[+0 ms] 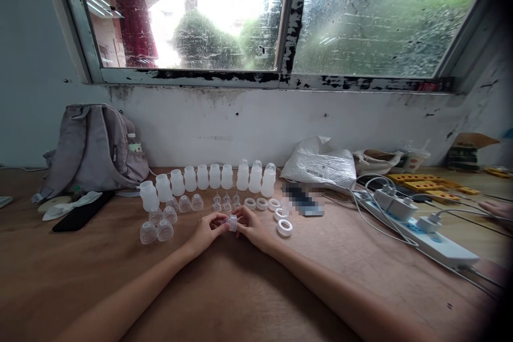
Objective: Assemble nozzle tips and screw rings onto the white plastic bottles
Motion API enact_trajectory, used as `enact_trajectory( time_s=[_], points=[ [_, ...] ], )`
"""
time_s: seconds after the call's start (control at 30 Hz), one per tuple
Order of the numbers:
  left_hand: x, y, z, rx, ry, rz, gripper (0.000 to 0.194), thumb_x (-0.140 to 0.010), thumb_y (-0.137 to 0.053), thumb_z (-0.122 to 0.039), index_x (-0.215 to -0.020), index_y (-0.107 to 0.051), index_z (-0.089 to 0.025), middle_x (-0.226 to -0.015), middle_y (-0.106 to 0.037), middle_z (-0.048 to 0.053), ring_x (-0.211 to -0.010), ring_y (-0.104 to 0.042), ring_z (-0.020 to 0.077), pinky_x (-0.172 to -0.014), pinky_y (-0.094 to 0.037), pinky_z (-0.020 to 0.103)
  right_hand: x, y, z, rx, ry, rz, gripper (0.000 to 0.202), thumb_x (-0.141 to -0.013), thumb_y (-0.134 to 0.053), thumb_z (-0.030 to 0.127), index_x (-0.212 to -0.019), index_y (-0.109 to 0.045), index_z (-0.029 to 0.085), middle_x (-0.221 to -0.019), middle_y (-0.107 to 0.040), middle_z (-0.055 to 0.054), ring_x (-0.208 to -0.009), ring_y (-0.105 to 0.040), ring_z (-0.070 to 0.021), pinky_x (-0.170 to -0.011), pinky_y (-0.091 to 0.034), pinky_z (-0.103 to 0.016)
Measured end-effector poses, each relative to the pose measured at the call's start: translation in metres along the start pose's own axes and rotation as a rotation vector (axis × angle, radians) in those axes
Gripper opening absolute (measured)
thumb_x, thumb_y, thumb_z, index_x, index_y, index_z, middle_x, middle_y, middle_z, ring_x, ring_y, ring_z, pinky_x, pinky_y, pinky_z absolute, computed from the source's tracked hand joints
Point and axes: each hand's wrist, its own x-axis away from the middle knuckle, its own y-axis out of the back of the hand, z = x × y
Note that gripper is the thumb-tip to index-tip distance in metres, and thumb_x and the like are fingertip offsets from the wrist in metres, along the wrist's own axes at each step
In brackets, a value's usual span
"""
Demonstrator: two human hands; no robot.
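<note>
Between my two hands, low over the table, is a white screw ring (233, 223), held side-on. My left hand (209, 231) pinches a clear silicone nipple that goes into the ring; fingers partly hide it. My right hand (249, 225) grips the ring by its edge. Just beyond my hands stand several clear nipples (226, 202). Several white rings (284, 227) lie in a curve to the right. On the left, several clear dome caps (164, 230) sit in a cluster. Behind runs a row of frosted baby bottles (201, 177), several open-topped. Three capped bottles (255, 177) end that row.
A grey backpack (96, 144) and a black phone-like slab (83, 211) are at the left. To the right are a silver padded bag (318, 165), a blurred-out item (303, 199) and a power strip (425, 240) with loose cables. Another person's hand (497, 209) shows at the far right.
</note>
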Motion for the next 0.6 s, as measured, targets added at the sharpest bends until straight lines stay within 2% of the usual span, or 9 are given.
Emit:
enact_trajectory(
  time_s=[0.13, 0.2, 0.27, 0.4, 0.5, 0.6],
  points=[
    [-0.003, 0.001, 0.006, 0.115, 0.051, -0.086, 0.032, -0.069, -0.06, -0.039, -0.089, -0.059, -0.014, -0.088, -0.063, 0.007, -0.081, -0.056, 0.0184, -0.073, -0.044, 0.029, 0.003, -0.001, 0.004, -0.031, 0.016, -0.031, 0.023, -0.074, -0.052, 0.03, -0.093, -0.042, 0.02, -0.082, -0.051, -0.001, -0.057, -0.051, -0.0092, -0.049, -0.045, -0.023],
    [-0.003, 0.0, 0.008, 0.166, 0.088, -0.138, 0.035, -0.07, -0.059, -0.041, -0.091, -0.058, -0.014, -0.086, -0.062, 0.007, -0.077, -0.056, 0.0175, -0.067, -0.045, 0.027, -0.001, 0.0, 0.002, 0.038, 0.043, -0.075, 0.022, -0.077, -0.047, 0.031, -0.095, -0.042, 0.02, -0.085, -0.051, -0.002, -0.059, -0.052, -0.01, -0.049, -0.045, -0.023],
    [-0.003, 0.0, 0.008, 0.214, 0.117, -0.188, 0.037, -0.071, -0.057, -0.043, -0.093, -0.056, -0.014, -0.084, -0.06, 0.006, -0.072, -0.055, 0.0157, -0.058, -0.044, 0.024, -0.013, 0.004, 0.0, 0.207, 0.109, -0.138, 0.021, -0.079, -0.044, 0.031, -0.096, -0.042, 0.02, -0.086, -0.051, -0.003, -0.061, -0.052, -0.0108, -0.051, -0.044, -0.023],
    [-0.005, -0.001, 0.01, 0.272, 0.13, -0.242, 0.037, -0.072, -0.054, -0.044, -0.093, -0.054, -0.013, -0.08, -0.058, 0.004, -0.067, -0.053, 0.0131, -0.052, -0.041, 0.021, -0.062, 0.016, 0.003, 0.723, 0.237, -0.299, 0.029, -0.078, -0.039, 0.021, -0.107, -0.041, 0.017, -0.085, -0.053, -0.005, -0.065, -0.051, -0.0121, -0.061, -0.042, -0.026],
    [-0.006, -0.001, 0.011, 0.3, 0.128, -0.261, 0.037, -0.071, -0.055, -0.045, -0.091, -0.053, -0.014, -0.077, -0.056, 0.003, -0.064, -0.052, 0.012, -0.051, -0.041, 0.021, -0.106, 0.023, 0.008, 0.803, 0.225, -0.316, 0.038, -0.077, -0.038, 0.017, -0.115, -0.038, 0.018, -0.091, -0.053, -0.007, -0.073, -0.051, -0.0158, -0.065, -0.04, -0.028],
    [-0.006, -0.001, 0.011, 0.319, 0.126, -0.259, 0.037, -0.07, -0.055, -0.046, -0.089, -0.052, -0.014, -0.079, -0.056, 0.003, -0.063, -0.052, 0.0112, -0.049, -0.04, 0.02, -0.135, 0.025, 0.007, 0.857, 0.169, -0.339, 0.044, -0.077, -0.038, 0.015, -0.121, -0.035, 0.016, -0.091, -0.054, -0.01, -0.075, -0.052, -0.0189, -0.064, -0.038, -0.029]
  ],
)
